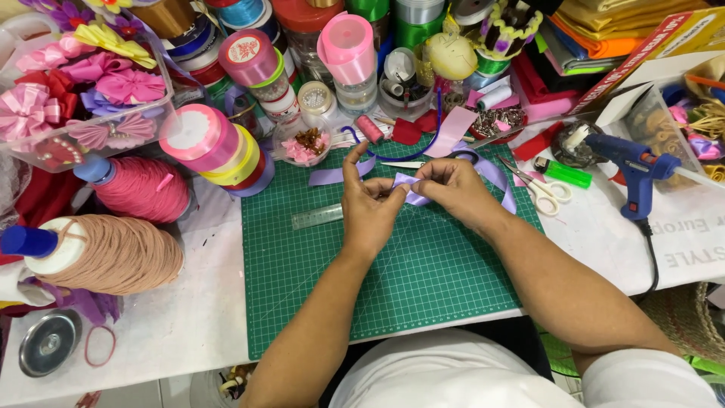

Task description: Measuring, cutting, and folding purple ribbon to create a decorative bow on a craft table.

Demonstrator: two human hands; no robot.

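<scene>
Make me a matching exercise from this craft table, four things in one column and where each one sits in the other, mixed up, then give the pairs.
Things:
1. lilac ribbon
2. glue gun
3. scissors
4. clear ruler

Places:
A. on the green mat, just left of the left hand
B. pinched between the fingers of both hands
C. off the mat, far right on the white table
D. at the mat's right edge, beside the right hand

Pairs: 1-B, 2-C, 3-D, 4-A

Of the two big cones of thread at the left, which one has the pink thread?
The upper cone, beside the stacked ribbon rolls. The lower cone is beige.
</scene>
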